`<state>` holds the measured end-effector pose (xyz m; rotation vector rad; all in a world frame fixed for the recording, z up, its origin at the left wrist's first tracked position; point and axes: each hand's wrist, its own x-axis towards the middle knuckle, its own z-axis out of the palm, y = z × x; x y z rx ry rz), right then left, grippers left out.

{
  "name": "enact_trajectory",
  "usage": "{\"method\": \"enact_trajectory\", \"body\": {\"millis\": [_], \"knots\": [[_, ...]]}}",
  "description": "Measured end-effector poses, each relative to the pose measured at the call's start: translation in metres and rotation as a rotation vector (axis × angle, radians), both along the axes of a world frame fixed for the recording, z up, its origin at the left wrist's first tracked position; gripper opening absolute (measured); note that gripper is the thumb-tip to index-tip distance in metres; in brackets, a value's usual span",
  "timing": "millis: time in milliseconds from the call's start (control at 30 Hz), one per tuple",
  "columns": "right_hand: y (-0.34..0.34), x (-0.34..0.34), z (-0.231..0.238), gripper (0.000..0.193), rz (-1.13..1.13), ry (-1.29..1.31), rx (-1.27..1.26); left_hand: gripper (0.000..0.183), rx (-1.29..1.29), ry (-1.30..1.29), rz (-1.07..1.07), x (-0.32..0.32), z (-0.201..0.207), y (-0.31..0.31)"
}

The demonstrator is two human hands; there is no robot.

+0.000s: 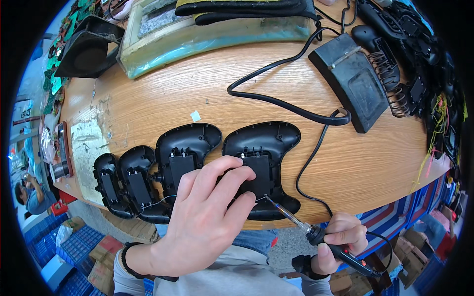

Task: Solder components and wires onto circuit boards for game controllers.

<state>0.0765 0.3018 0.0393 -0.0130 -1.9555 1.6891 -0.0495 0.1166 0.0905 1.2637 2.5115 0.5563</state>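
Several black game controller half-shells lie in a row on the wooden table, each with a black rectangular block in its middle. Over the rightmost shell (pixel 284 135), my left hand (pixel 210 212) is closed, its fingertips against the block (pixel 261 172). A thin silvery solder wire (pixel 160 201) passes beneath that hand and comes out by its fingertips. My right hand (pixel 345 234) grips a soldering iron (pixel 316 236) with a clear sleeve. The iron's tip meets the lower right corner of the block, close to the wire's end. My left palm hides part of the neighbouring shell (pixel 197 135).
A dark soldering iron stand (pixel 353 81) with a coil spring sits at the back right, its thick black cable (pixel 276 98) curving over the table. Black controller parts (pixel 419 44) pile up beyond. At the back left are a black funnel-like piece (pixel 89 47) and a plastic-wrapped box (pixel 222 39).
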Motion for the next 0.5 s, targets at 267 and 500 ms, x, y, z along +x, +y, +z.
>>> {"method": "enact_trajectory", "body": {"millis": [267,500], "knots": [[0.0018,-0.0020,0.0032,0.021,0.026,-0.020,0.042,0.013,0.014,-0.006,0.045,0.0017,-0.0010,0.0035],[0.0011,-0.0027,0.0000,0.021,0.027,-0.004,0.057,0.012,0.005,-0.011,0.038,0.0010,-0.0028,0.0050]]}}
